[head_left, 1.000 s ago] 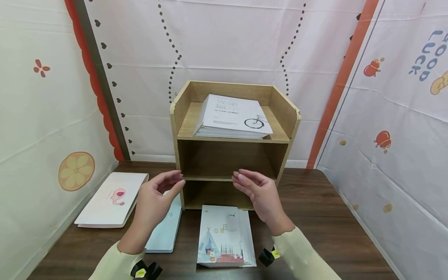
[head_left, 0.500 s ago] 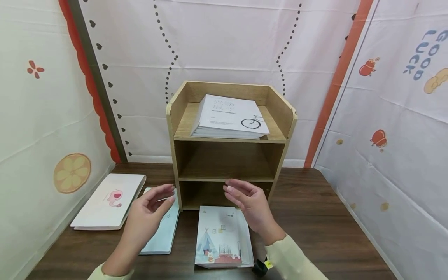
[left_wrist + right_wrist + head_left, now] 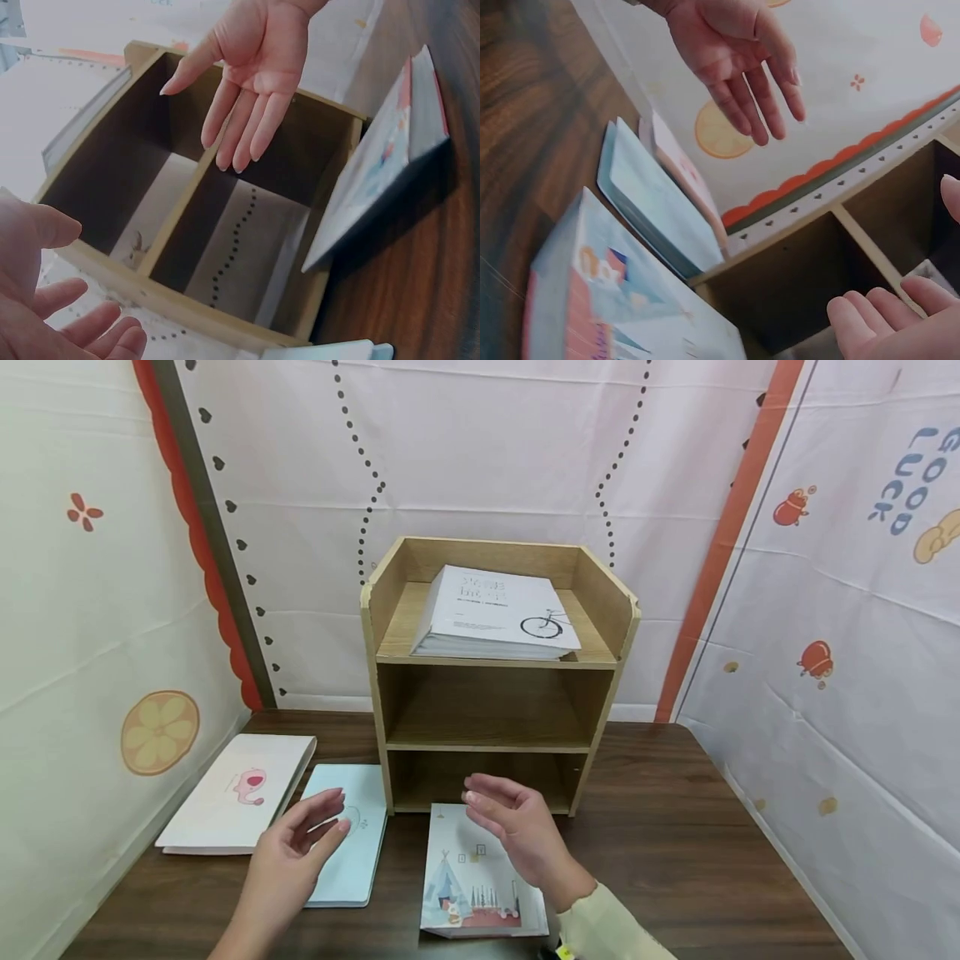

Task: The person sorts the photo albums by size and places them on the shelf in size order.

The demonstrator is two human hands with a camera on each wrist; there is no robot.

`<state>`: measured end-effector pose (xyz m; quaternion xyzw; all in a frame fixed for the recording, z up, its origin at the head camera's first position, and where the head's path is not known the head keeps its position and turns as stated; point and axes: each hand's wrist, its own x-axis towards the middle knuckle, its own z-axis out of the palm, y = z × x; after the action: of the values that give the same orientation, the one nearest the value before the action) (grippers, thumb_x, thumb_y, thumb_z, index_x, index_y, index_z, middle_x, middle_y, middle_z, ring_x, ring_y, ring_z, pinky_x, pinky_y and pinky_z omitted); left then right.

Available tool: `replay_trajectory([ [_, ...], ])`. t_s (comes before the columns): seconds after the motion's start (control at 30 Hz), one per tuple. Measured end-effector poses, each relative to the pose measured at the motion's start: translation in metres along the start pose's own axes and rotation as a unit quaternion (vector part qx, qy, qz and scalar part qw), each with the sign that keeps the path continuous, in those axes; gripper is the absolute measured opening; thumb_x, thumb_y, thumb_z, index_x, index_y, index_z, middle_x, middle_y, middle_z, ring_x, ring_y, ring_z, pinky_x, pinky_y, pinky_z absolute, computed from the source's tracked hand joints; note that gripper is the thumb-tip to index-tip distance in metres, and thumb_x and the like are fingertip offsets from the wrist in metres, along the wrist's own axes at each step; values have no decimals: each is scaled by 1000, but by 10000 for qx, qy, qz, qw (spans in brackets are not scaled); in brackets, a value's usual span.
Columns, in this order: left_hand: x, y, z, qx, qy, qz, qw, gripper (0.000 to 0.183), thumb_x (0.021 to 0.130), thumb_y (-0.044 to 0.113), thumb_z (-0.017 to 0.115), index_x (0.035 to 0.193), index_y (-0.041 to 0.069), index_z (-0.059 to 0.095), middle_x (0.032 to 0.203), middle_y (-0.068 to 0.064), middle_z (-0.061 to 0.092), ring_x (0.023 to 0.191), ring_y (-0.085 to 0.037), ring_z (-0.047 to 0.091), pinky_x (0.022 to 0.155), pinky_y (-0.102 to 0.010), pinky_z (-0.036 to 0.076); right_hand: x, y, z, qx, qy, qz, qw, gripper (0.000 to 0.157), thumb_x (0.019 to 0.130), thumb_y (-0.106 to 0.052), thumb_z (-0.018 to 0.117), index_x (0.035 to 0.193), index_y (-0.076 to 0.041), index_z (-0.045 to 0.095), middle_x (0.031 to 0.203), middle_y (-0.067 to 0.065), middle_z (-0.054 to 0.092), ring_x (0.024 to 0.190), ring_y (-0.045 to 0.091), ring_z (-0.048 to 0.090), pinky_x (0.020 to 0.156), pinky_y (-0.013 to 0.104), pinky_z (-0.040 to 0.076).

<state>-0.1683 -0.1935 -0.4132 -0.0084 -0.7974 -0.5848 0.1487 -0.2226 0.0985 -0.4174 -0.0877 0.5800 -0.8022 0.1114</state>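
Note:
My left hand [image 3: 288,856] hovers with relaxed, slightly bent fingers over a light blue notebook [image 3: 341,872]. Its fingers hold nothing in the left wrist view. Past the illustrated books [image 3: 453,893] with a tent on the cover, my right hand [image 3: 521,835] hangs in the air, covering part of their right side. Nothing lies between its loosely extended fingers [image 3: 870,315]. Behind both hands stands a wooden shelf [image 3: 483,747] with three levels. Its top level carries a stack of white books [image 3: 498,610] with a bicycle drawing.
A white notebook [image 3: 228,802] with a pink elephant lies at the left, near the fabric side wall [image 3: 90,693]. Dark wooden tabletop [image 3: 675,843] extends right of the shelf. A patterned fabric backdrop [image 3: 487,452] closes off the rear.
Both hands have come down from in front of the shelf's lower levels. The left has drifted left and the right slightly left. Books and notebooks have stayed in place.

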Motion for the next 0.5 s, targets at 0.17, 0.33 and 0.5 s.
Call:
replay_trajectory([
  [0.17,-3,-16,-6,234,138,-175,9995,45,97,25,73,138,11,62,127,3,68,108,9,63,91,-5,51,-3,13,5,264,-105,273,9992,58,95,-16,74,143,9,51,137,13,65,129,26,62,111,41,50],
  [0.33,-2,-29,-13,533,184,-435,9975,47,97,30,73,139,11,61,131,-4,67,105,13,59,89,-2,49,-3,28,11,566,-186,568,9966,58,97,-13,71,145,11,47,140,19,62,129,31,62,112,43,49],
  [0.5,-1,-39,-19,822,131,-639,9945,52,97,35,72,141,9,59,139,-15,64,104,20,52,89,2,44,-3,39,17,763,-273,757,9938,57,99,-12,68,145,14,45,147,28,53,133,40,57,115,47,46],
])
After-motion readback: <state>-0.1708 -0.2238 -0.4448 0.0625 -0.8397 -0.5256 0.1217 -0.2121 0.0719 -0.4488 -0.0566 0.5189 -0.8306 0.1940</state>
